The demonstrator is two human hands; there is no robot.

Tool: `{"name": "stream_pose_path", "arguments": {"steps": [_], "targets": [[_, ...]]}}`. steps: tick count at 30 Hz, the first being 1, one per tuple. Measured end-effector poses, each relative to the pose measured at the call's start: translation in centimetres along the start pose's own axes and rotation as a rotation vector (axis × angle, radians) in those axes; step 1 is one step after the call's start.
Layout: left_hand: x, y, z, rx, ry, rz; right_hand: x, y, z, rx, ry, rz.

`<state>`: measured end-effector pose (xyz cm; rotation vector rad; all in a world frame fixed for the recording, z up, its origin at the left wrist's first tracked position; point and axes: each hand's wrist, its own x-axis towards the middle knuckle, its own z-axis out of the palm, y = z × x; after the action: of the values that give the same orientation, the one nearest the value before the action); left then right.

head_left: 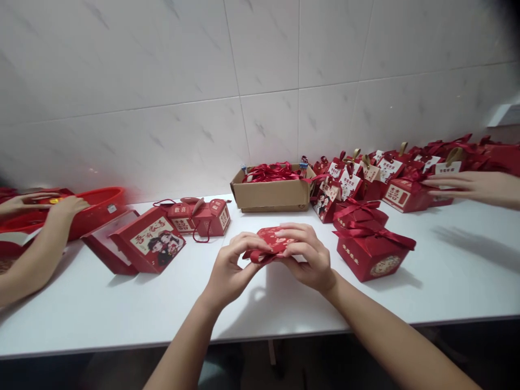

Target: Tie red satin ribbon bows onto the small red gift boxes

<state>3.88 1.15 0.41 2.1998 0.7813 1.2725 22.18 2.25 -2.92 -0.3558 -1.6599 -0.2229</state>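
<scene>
A small red gift box (276, 238) with a pale flower print is held above the white table, in front of me. My left hand (233, 265) grips its left side, thumb below and fingers on top. On the right side, my right hand (311, 257) is closed on the same box. A dark red ribbon (260, 257) shows at the box's near edge, between my two hands. Behind it stands an open cardboard box (272, 195) with red ribbons heaped inside. Two red boxes with ribbon bows, the nearer one (371, 254) larger in view, sit right of my right hand.
Red boxes (179, 216) and a tilted box with a printed couple (150, 241) stand at left on the white table (162, 314). Many tagged red boxes (349, 181) line the wall at right. Other people's hands reach over a red basket (99, 203) and in from the right.
</scene>
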Motion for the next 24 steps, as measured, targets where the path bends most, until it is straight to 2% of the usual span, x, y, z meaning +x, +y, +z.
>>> {"name": "stream_pose_path", "arguments": {"steps": [5, 11, 18, 24], "targets": [[0.0, -0.5, 0.2, 0.026, 0.051, -0.023, -0.1, 0.2, 0.4, 0.077, -0.042, 0.1], [-0.3, -0.2, 0.2, 0.12, 0.067, -0.028, -0.6, 0.2, 1.0, 0.169, -0.052, 0.199], [-1.1, -0.8, 1.0, 0.175, 0.169, -0.001, -1.5, 0.3, 1.5, 0.19, -0.06, 0.193], [-1.7, -1.5, 1.2, 0.07, 0.153, 0.005, -1.9, 0.1, 1.6, 0.195, -0.088, 0.163]]}}
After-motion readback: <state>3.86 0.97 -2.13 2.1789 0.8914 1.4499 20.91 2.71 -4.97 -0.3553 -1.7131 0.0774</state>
